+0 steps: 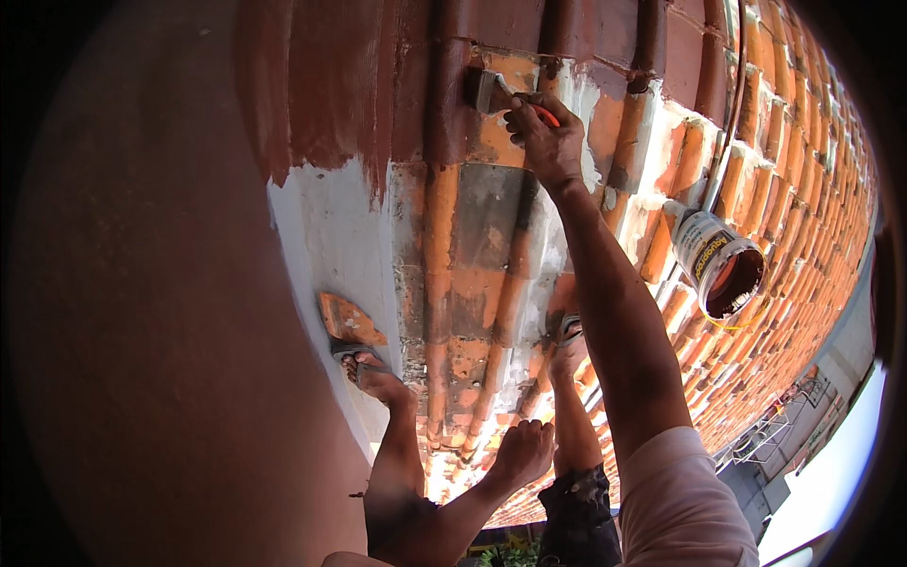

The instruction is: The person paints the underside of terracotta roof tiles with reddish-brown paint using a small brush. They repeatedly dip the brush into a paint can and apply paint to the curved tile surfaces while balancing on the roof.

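Observation:
A paintbrush with an orange handle is gripped in my right hand, my arm reaching far up the roof. Its bristles press on a clay tile at the edge of the dark red-brown paint. Below that edge, bare orange and grey-stained tiles show. My left hand is closed in a fist between my legs, low in the view; nothing is seen in it. To the right of my right arm, a white paint bucket lies tilted on the tiles, its inside coated dark red-brown.
My sandalled left foot stands by a broken tile piece on a grey-white strip along the brown wall. My right foot is on the tile ridges. A thin pipe runs down the roof; its edge drops away at right.

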Motion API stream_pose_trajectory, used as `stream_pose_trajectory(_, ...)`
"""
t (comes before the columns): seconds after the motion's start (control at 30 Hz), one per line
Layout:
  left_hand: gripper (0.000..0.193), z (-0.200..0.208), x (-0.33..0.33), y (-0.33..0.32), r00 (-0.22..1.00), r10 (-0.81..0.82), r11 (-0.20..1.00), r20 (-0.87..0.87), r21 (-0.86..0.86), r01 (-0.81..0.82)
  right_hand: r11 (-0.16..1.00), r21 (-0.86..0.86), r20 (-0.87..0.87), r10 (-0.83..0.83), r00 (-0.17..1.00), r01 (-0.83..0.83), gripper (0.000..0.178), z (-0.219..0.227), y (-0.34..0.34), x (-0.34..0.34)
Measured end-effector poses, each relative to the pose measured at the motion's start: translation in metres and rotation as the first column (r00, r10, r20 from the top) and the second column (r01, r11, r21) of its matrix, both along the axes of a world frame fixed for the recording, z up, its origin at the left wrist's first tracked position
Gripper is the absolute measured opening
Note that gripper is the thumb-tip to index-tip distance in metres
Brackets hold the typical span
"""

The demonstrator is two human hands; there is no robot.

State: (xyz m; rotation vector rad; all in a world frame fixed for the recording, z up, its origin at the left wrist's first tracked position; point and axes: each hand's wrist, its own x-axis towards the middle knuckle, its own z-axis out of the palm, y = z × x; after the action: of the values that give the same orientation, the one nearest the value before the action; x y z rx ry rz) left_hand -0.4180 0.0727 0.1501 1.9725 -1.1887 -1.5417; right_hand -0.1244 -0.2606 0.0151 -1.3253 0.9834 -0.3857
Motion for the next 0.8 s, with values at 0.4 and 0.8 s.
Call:
stream_pose_trajectory(0.4, 0.030, 0.004, 0.005, 0.000, 0.999, 0.054, 0.998, 0.001, -0.034, -0.054, 0.523, -0.815, -0.223, 0.111, 0.968, -0.248, 0.016, 0.001, -0.008, 0.032)
stream_pose_trajectory(0.8, 0.021, -0.008, 0.010, -0.004, 0.998, -0.050, 0.993, 0.034, -0.101, 0.053, 0.866, -0.490, -0.288, -0.055, 0.956, -0.098, 0.018, 0.159, 0.016, -0.205)
